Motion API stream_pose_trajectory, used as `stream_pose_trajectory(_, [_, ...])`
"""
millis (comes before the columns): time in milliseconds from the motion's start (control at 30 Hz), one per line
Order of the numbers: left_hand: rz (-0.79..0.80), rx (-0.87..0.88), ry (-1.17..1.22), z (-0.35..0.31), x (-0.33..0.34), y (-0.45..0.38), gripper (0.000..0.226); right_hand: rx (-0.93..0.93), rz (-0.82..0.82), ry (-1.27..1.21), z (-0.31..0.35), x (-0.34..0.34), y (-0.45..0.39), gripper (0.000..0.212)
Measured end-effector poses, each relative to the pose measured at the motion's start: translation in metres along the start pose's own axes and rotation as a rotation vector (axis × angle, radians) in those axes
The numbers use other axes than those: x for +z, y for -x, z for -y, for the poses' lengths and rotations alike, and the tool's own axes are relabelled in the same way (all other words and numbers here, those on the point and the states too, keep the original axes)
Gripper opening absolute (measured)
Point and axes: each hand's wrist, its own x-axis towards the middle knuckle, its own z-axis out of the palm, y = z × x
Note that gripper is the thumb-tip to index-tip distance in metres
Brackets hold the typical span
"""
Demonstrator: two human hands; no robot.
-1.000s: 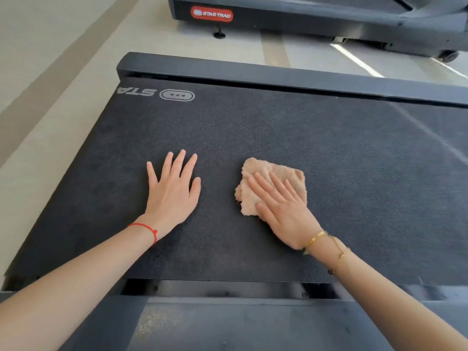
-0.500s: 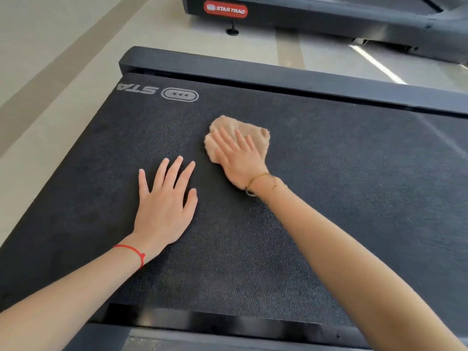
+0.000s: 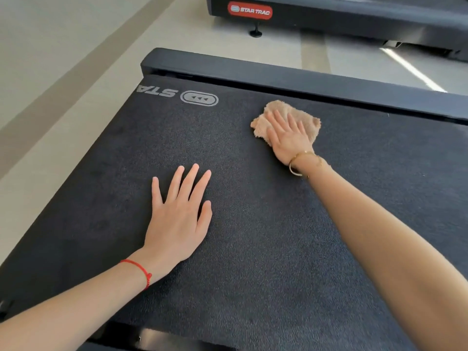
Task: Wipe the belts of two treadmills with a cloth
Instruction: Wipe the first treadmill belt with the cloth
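Note:
A dark grey treadmill belt (image 3: pixel 253 249) with a printed logo at its far left fills most of the view. A tan, fluffy cloth (image 3: pixel 307 120) lies on the belt close to the far side rail. My right hand (image 3: pixel 288 138) presses flat on the cloth with fingers spread, a gold bracelet on the wrist. My left hand (image 3: pixel 177 214) rests flat and spread on the bare belt, nearer to me and to the left, holding nothing; a red string circles that wrist.
The black side rail (image 3: pixel 304 79) runs along the belt's far edge. A second treadmill (image 3: pixel 354 19) with a red Star Trac badge stands beyond it across a strip of pale floor (image 3: pixel 63 59). A dark frame edge lies at the bottom.
My right hand has slid the cloth away from me toward the far rail, then rightward along it. My left hand has stayed flat on the belt.

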Motion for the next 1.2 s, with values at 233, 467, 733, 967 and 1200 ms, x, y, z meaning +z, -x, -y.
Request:
stream_pose_trajectory(233, [-0.013, 0.003, -0.006, 0.001, 0.003, -0.001, 0.063, -0.085, 0.1, 0.0, 0.08, 0.013, -0.08, 0.053])
stream_pose_trajectory(467, [-0.009, 0.004, 0.015, 0.0, 0.001, -0.001, 0.063, -0.386, 0.144, -0.003, 0.123, 0.025, -0.021, 0.051])
stream_pose_trajectory(733, [-0.016, 0.003, 0.056, 0.0, 0.0, 0.003, 0.058, -0.161, 0.037, 0.004, 0.014, 0.003, 0.052, 0.051])
stream_pose_trajectory(967, [-0.027, -0.012, 0.055, -0.002, 0.0, 0.002, 0.06, -0.07, 0.062, -0.05, 0.025, 0.007, 0.118, 0.052])
stream_pose_trajectory(1200, [-0.043, 0.003, 0.08, 0.0, -0.001, 0.008, 0.058, -0.329, 0.084, -0.036, 0.052, 0.021, 0.235, 0.051])
